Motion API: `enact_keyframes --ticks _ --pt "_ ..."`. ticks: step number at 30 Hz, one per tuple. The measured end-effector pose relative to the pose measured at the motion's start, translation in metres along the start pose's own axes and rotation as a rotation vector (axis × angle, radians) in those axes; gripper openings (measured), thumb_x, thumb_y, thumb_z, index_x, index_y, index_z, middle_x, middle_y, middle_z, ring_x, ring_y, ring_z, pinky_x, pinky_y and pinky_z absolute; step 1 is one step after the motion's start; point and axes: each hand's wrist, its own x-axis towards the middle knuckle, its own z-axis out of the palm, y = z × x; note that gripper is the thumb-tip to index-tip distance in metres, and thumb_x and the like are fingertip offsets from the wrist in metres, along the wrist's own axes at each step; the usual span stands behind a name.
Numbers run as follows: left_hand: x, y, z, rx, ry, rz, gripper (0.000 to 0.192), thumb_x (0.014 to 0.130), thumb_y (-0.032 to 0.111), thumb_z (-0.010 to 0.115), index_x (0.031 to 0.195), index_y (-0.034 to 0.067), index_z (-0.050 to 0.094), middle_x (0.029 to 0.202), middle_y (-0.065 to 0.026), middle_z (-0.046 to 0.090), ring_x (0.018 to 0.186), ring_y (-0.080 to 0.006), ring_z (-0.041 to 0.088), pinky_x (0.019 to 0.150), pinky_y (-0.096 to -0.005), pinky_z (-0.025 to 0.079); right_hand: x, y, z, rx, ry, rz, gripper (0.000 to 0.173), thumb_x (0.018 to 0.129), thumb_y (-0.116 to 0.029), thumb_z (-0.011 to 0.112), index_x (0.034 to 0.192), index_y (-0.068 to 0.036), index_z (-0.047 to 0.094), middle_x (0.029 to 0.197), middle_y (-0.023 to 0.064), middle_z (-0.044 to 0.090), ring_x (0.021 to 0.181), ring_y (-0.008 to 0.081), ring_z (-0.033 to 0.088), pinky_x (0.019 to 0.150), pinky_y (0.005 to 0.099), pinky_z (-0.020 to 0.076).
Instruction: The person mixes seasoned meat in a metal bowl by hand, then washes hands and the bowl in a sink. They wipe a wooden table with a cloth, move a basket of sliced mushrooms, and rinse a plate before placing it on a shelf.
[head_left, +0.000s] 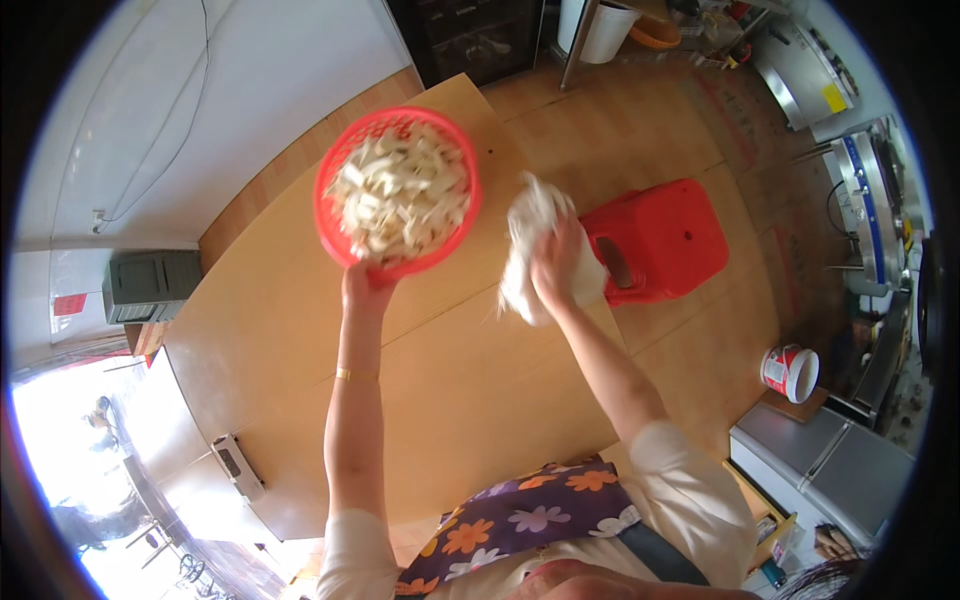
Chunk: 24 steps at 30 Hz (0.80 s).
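My left hand (367, 288) grips the near rim of a round red plastic basket (322, 217). Pale sliced pieces, perhaps mushrooms (405, 187), fill the basket. Whether its base touches the wooden table (465, 390) cannot be told from above. To the right, my right hand (556, 262) clasps a crumpled white cloth (525, 281) at the table's right edge. Both the cloth and the hand are blurred, and the fingertips are partly lost in the blur.
Just beyond the table's right edge stands a red plastic stool (667, 240). A white-and-red bucket (790, 373) is farther right, near a grey-topped cabinet (817, 450). A white box-like object (238, 469) lies at the table's left end. Steel kitchen equipment (870, 210) lines the right side.
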Motion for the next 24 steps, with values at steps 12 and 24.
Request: enact_keyframes --ticks 12,24 --pt "-0.322 0.039 -0.097 -0.164 0.499 0.301 0.068 0.063 -0.004 0.047 0.131 -0.003 0.041 0.127 -0.0194 0.051 0.118 -0.0360 0.050 0.102 -0.0513 0.042 -0.004 -0.189 0.186 0.536 -0.639 -0.788 0.036 0.078 -0.027 0.064 0.113 -0.022 0.063 0.126 0.0063 0.053 0.119 0.0281 0.045 0.100 0.0470 0.0356" --pt "-0.383 -0.015 -0.141 -0.353 0.515 0.371 0.062 0.062 -0.006 0.049 0.124 -0.007 0.044 0.120 -0.0204 0.056 0.109 -0.0351 0.056 0.098 -0.0495 0.046 -0.073 -0.097 0.028 0.806 -1.315 -0.181 0.030 0.083 0.000 0.059 0.110 -0.012 0.065 0.121 0.0070 0.057 0.116 0.0231 0.051 0.098 0.0373 0.0410"
